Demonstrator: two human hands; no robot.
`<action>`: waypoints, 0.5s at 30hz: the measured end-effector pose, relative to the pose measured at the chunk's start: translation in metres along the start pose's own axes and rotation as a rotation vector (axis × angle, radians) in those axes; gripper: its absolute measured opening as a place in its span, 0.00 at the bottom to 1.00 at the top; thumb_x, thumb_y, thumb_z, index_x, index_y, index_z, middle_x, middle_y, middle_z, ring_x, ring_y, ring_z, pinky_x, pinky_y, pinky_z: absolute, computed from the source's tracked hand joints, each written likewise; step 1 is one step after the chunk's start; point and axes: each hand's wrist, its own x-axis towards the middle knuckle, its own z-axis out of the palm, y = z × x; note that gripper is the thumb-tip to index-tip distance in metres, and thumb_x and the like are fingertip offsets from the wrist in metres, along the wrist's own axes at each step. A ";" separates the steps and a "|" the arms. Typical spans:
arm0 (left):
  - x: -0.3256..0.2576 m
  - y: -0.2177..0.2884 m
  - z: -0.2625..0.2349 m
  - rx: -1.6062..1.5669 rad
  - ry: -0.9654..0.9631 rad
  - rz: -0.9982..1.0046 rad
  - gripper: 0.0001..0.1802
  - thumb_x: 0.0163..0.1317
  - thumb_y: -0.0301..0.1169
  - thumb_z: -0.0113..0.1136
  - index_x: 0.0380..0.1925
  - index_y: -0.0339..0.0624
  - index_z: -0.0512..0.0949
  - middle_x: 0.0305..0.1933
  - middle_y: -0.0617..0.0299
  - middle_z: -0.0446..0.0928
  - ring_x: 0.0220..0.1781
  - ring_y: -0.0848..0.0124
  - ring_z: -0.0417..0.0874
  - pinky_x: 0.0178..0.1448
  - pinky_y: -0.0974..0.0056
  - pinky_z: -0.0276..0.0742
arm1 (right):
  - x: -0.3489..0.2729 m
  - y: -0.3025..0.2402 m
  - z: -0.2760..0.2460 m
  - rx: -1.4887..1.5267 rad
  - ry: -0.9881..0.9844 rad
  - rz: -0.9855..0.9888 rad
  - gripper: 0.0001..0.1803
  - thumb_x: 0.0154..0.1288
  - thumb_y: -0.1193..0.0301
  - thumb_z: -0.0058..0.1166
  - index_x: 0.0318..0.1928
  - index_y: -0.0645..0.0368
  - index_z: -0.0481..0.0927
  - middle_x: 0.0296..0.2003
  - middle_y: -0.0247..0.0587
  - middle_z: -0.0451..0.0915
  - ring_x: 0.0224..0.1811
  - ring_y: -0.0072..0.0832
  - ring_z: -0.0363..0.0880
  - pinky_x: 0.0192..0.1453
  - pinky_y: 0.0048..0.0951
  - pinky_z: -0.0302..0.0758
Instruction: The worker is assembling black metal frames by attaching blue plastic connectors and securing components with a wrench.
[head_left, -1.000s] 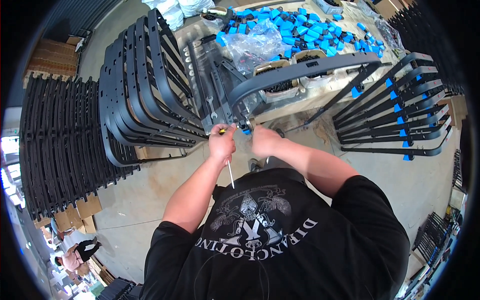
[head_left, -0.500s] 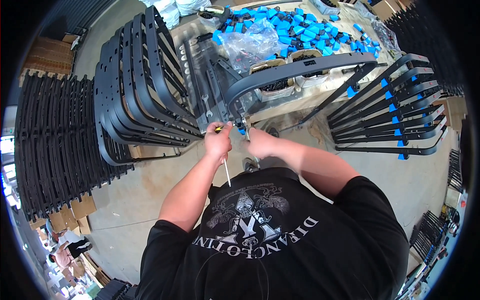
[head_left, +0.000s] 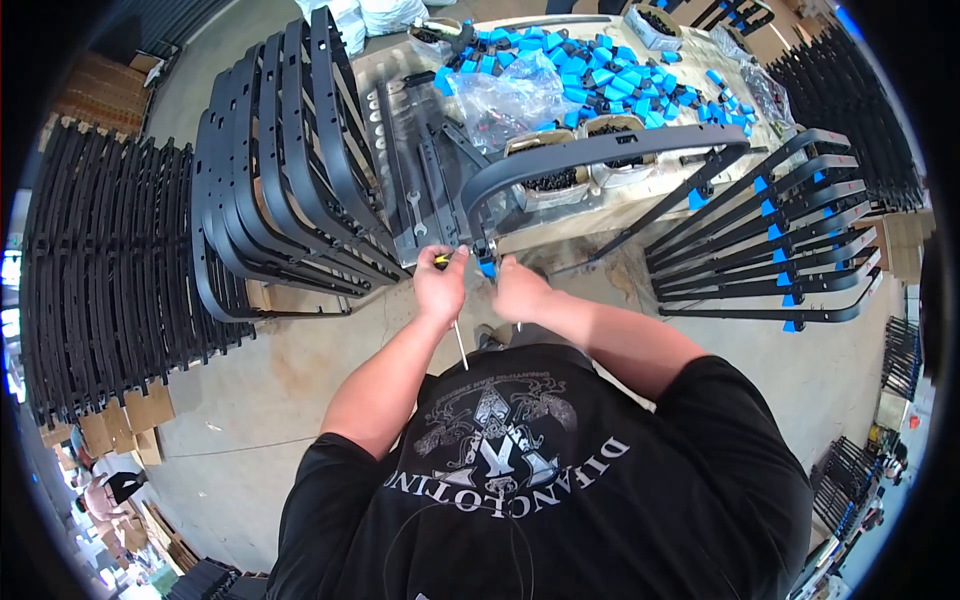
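A black curved metal frame arches over the table's near edge, and a small blue fitting sits at its near left end. My left hand is closed round a screwdriver with a yellow and black handle; its thin shaft points back toward my body. Thumb and fingertips of this hand are beside the frame's end. On the other side of the blue fitting, my right hand is closed and a little blurred. A bit of metal shows below it, but I cannot make out what it holds.
Curved black frames stand stacked at left, and others with blue fittings at right. On the table lie a wrench, a heap of blue pieces, a plastic bag and boxes of small black parts.
My view has shifted slightly. My right hand has turned a little beside the frame's end, and the blue fitting shows more between the hands. The left hand still grips the screwdriver.
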 end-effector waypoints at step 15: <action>-0.007 0.011 -0.002 0.077 0.017 0.064 0.16 0.64 0.38 0.72 0.38 0.39 0.78 0.30 0.64 0.76 0.31 0.75 0.72 0.37 0.65 0.73 | -0.019 -0.033 -0.058 0.403 -0.415 0.174 0.28 0.67 0.59 0.50 0.45 0.80 0.76 0.44 0.72 0.82 0.49 0.57 0.84 0.54 0.47 0.80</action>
